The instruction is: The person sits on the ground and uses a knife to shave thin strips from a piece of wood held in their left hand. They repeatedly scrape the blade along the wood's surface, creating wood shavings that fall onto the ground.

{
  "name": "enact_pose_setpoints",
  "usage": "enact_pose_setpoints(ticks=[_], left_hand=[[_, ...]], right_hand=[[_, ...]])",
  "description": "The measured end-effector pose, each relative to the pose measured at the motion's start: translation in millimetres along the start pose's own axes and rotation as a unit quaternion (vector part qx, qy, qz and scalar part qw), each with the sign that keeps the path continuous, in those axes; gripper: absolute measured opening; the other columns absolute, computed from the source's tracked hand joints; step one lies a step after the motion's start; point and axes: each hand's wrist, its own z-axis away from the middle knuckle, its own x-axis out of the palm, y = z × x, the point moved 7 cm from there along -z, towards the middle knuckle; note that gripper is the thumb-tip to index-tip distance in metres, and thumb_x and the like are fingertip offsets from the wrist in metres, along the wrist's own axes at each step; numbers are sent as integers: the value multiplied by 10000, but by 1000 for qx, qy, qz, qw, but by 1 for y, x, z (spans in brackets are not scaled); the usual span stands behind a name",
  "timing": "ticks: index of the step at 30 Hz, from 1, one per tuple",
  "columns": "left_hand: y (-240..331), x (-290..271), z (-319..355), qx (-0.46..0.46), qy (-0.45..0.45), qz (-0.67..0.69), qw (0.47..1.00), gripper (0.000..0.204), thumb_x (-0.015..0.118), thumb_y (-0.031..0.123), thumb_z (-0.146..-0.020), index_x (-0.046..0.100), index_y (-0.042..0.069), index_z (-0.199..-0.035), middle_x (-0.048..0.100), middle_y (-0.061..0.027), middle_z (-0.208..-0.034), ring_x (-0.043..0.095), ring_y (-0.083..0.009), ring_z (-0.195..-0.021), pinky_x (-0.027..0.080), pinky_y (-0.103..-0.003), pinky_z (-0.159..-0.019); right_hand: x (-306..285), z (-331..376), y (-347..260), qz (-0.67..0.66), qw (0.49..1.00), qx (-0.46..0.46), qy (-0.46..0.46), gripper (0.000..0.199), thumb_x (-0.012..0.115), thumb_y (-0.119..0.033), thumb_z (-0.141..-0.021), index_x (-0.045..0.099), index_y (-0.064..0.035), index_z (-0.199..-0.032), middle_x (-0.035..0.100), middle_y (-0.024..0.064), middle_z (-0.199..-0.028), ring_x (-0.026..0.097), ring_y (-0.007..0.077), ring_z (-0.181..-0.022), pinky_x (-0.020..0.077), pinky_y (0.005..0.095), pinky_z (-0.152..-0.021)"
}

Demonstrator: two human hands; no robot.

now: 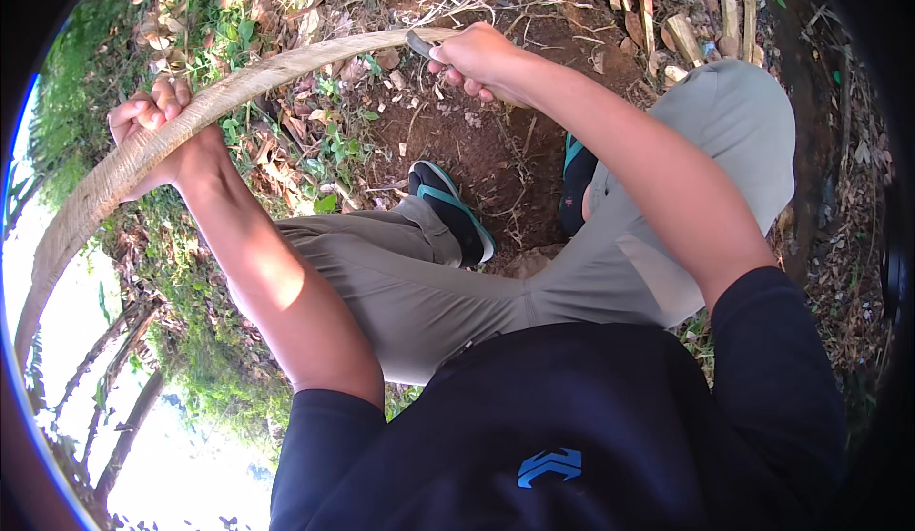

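Note:
A long, pale wooden strip runs from the left rim up to the top middle, looking bowed in this view. My left hand is closed around it, its fingers curled over the wood. At the strip's far end, my right hand is closed in a fist around what looks like a knife. Only a short dark blade shows, lying against the wood beside my thumb; the handle is hidden in my fingers. I cannot tell whether this hand also touches the strip.
Below are brown soil, dry leaves and small green plants. Cut wood pieces lie at the far right. My feet in dark flip-flops stand on the soil, and my bent right knee rises below the wood pieces. Branches stand at the lower left.

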Motion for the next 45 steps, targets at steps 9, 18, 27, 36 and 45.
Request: enact_pose_setpoints(ticks=[9,18,27,36,45], left_hand=[[1,9,7,41,-66,-15,997,277,515,253,-850,622,5,-785,574,-67,-586,560,-210,-523,426,-310,-469],[-1,17,7,60,-43,-1,997,769,361,680,-808,663,-25,-752,568,-74,-557,512,-222,-452,411,-334,-447],[2,4,7,38,98,-34,994,878,206,769,-817,597,18,-585,503,-56,-480,484,-224,-435,389,-318,-435],[0,18,13,85,113,-52,989,711,349,646,-834,570,28,-560,505,-51,-473,478,-218,-435,389,-309,-427],[-1,14,9,39,11,-30,999,646,405,601,-806,628,5,-696,548,-61,-543,515,-222,-500,410,-320,-502]], right_hand=[[10,8,-2,-11,1000,2,-1,235,495,-213,-972,631,-36,-898,480,-30,-599,356,45,-414,282,241,-374],[-12,22,-35,289,942,-114,130,337,424,-264,-943,664,-84,-1097,698,123,-928,661,279,-980,486,418,-897],[1,30,-31,460,851,-219,129,298,482,-86,-897,614,-18,-1155,677,236,-949,685,363,-871,542,467,-781],[27,49,-20,438,836,-291,158,276,473,-33,-904,579,55,-1143,638,297,-897,667,403,-872,549,486,-714],[17,62,-34,400,880,-242,81,199,510,-13,-829,628,78,-962,653,300,-908,649,440,-932,514,507,-824]])
